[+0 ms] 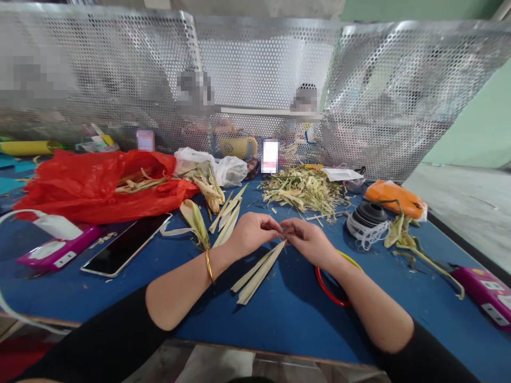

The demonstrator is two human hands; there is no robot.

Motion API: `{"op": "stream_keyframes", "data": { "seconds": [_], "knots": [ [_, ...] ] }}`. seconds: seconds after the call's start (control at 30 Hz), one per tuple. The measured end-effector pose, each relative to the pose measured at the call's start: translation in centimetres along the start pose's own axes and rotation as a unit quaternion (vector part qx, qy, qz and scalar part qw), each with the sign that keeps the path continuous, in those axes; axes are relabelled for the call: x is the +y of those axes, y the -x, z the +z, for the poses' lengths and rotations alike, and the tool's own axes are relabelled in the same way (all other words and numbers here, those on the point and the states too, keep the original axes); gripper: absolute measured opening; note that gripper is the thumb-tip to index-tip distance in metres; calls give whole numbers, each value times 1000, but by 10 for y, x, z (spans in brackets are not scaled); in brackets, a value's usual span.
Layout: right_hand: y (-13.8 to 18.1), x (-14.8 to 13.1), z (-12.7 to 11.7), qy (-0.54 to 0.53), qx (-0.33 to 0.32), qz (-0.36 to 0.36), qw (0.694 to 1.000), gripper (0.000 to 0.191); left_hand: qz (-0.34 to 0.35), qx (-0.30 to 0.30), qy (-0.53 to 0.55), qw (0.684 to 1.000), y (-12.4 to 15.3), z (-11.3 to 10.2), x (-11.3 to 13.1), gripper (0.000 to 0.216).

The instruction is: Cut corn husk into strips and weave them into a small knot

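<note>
Both hands meet above the middle of the blue table, with thumbs and fingertips pinched together. My left hand (255,233), a gold bangle on its wrist, and my right hand (305,239) grip the narrow upper end of some corn husk strips (261,274). The pale strips fan out down and to the left from the fingertips. Fingers hide the pinched tip. More cut husk strips (227,218) lie just beyond my left hand, beside a green-yellow husk (195,221). A red and yellow ring (325,290) lies partly under my right forearm.
A red plastic bag (91,183) with husks, a phone (128,247) and a purple power strip (66,247) are on the left. Shredded husk (307,191) is heaped at the back. A black spool with white cord (365,223) and an orange packet (395,199) stand right. Perforated metal panels (263,69) close the back.
</note>
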State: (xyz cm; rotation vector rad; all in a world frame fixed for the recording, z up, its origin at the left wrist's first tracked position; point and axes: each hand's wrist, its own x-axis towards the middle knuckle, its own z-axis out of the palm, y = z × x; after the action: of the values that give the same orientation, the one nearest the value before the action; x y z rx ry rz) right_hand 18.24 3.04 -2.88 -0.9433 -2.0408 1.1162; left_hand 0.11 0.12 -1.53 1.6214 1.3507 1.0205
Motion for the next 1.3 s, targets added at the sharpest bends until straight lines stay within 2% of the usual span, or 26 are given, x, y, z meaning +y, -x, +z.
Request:
{"op": "stream_keyframes", "data": {
  "seconds": [0.2,0.4,0.5,0.63,0.77,1.07,1.3],
  "knots": [
    [0,-2,2,-43,-1,9,999,20,88,16,-149,985,5,-2,6,14],
    [-1,-4,1,-60,6,14,998,20,127,33,-232,964,6,-1,3,14],
    [-1,-5,2,-63,8,18,998,20,142,61,-267,951,6,2,0,14],
    [-1,-4,3,-74,18,39,996,17,159,108,-238,952,7,6,-1,11],
    [-1,-5,4,-115,-3,59,992,14,178,104,-207,956,7,8,-2,9],
    [-1,-7,5,-175,42,120,976,16,200,116,-175,957,7,9,-4,8],
    [0,-11,6,-162,46,116,979,16,156,113,-114,975,7,9,-1,7]
  ]
}}
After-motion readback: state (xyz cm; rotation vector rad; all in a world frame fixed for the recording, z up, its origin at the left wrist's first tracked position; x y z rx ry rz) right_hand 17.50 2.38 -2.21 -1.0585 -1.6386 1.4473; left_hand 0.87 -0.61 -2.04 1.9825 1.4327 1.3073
